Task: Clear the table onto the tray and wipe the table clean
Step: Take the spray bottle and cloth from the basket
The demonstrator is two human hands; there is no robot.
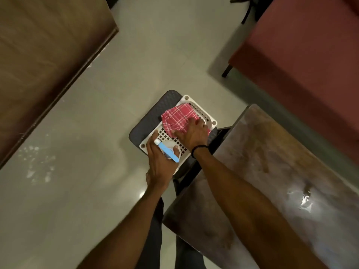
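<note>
1. While your head tilts down over the floor, both of your hands reach onto the tray (pixel 186 98), a white perforated plastic tray resting on a dark chair (pixel 149 121).
2. Your right hand (pixel 191 135) lies palm-down on the cloth (pixel 179 118), a red-and-white checked cloth bunched in the far half of the tray. Fingers are spread and pressing into the fabric; a firm pinch cannot be told from this angle. A dark band (pixel 199 149) circles that wrist.
3. Your left hand (pixel 160 162) is closed around the bottle (pixel 168 151), a small bottle with a blue body and white cap. Cap points away from you, toward the tray's middle. The bottle sits at the tray's near end, over the grid; whether it touches the tray cannot be told.
4. A pale round shape shows under the bottle and your left fingers; too hidden to say what it is.
5. Table (pixel 281 171): dark brown top at your right, just beside the chair. Its surface shows a glossy wet-looking patch (pixel 305 199) and streaks. Nothing else stands on the visible part.
6. Second brown table (pixel 44 51) at upper left, well apart from the chair, across pale tiled floor (pixel 87 191).
7. Red seat (pixel 307 61) on black legs at upper right.
8. Your trouser legs show below, between your forearms.
</note>
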